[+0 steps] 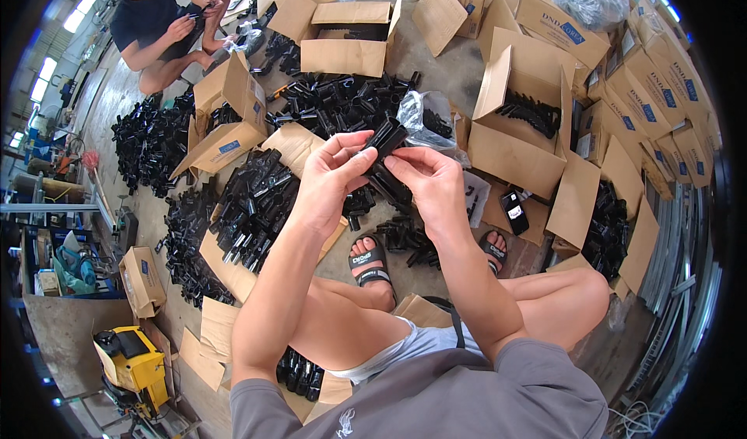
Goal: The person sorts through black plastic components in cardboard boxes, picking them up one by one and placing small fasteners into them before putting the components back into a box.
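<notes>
In front of me, a glossy black tubular part point(387, 136) is held up between both hands. My left hand point(336, 176) has its fingers closed around the part's left side, thumb on top. My right hand point(429, 181) pinches it from the right between thumb and fingertips. Its exact kind I cannot make out. Right below it, more black parts point(387, 186) overlap the view, and I cannot tell whether any of them touch my hands. A large heap of similar black parts point(334, 108) lies on the floor just beyond my hands.
More black parts point(253, 206) lie on cardboard to the left. Open cardboard boxes point(517, 153) with black parts inside stand right and ahead. A clear plastic bag point(424, 116) and a phone point(514, 211) lie right of my hands. Another person point(159, 31) sits far left, handling something small.
</notes>
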### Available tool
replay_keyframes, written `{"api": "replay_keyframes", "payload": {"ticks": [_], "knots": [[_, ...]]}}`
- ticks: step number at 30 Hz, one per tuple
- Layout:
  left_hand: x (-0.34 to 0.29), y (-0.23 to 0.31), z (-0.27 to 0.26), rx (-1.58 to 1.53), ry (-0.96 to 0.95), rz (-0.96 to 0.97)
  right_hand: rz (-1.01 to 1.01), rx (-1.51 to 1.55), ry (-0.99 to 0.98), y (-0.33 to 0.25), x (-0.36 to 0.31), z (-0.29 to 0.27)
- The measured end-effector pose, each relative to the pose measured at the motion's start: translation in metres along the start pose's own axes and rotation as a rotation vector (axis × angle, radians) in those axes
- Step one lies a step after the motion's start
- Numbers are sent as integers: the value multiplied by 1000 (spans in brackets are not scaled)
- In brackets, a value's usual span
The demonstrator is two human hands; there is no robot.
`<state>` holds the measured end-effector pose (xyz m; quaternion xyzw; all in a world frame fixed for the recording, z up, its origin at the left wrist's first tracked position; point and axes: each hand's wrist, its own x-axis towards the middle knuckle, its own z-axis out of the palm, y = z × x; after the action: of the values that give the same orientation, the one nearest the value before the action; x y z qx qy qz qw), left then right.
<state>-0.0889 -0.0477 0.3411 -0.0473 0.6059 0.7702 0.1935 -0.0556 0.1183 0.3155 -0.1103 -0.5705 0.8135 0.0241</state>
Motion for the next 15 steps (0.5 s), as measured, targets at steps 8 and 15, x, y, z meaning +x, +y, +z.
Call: {"api": "replay_keyframes", "payload": {"ticks": [8, 15], "knots": [[-1, 1, 2, -4, -3, 25, -9, 116, 68, 10, -1, 6], [1, -1, 1, 28, 8, 67, -5, 128, 94, 13, -1, 11]]}}
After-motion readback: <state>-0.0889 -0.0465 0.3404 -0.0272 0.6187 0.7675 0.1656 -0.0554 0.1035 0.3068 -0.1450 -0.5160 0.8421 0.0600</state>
